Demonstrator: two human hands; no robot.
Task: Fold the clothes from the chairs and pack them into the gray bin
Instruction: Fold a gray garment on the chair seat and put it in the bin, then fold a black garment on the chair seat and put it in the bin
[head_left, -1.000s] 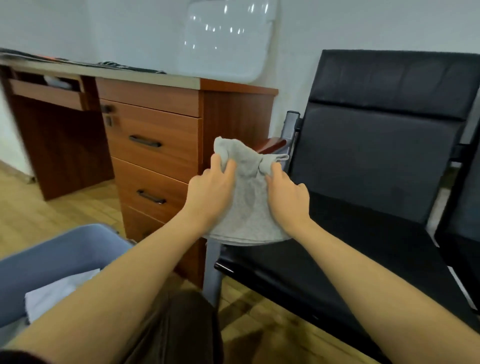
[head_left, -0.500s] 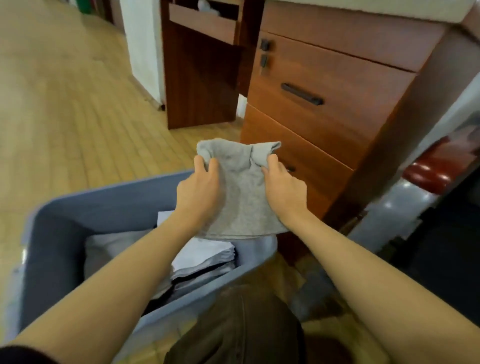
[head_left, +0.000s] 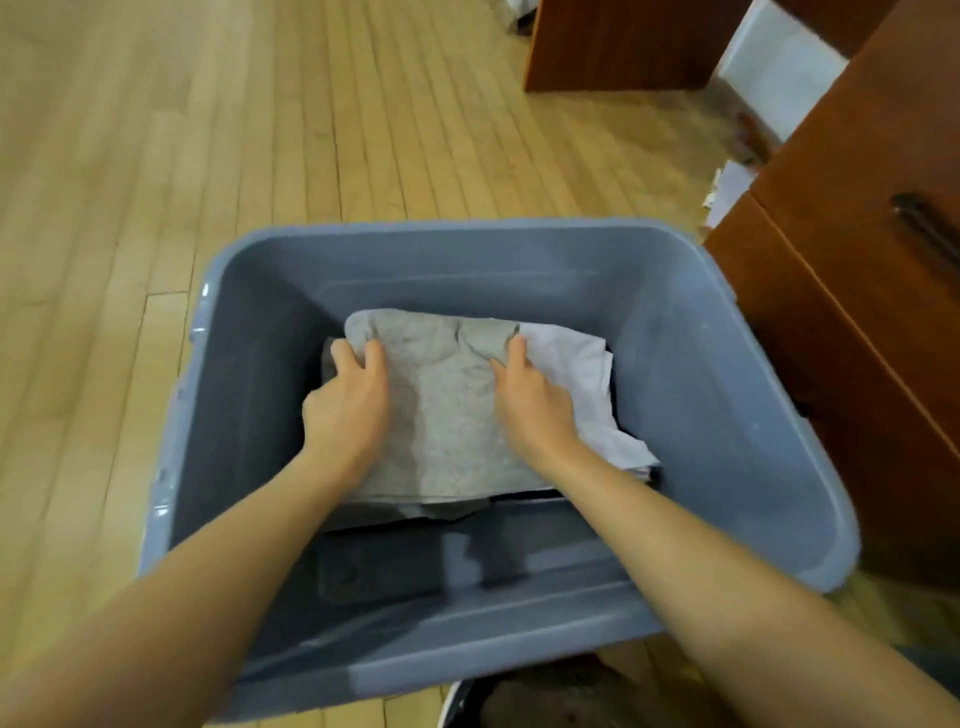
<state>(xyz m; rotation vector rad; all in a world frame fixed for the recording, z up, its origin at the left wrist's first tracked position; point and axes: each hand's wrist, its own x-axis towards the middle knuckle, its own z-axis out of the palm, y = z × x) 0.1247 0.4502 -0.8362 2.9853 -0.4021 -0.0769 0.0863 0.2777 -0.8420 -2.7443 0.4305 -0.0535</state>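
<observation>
Garment, carried from chair to bin, now on stack; left hand and right hand still pinch its 12 o'clock corners.

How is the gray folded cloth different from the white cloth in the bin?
The gray folded cloth is darker and lies on top; the white cloth is pale and lies partly under it, sticking out to the right. Both the left hand and the right hand grip the gray cloth; the white one just lies there. The gray cloth looks smoother, the white one more rumpled. Both are inside the gray plastic bin.
</observation>
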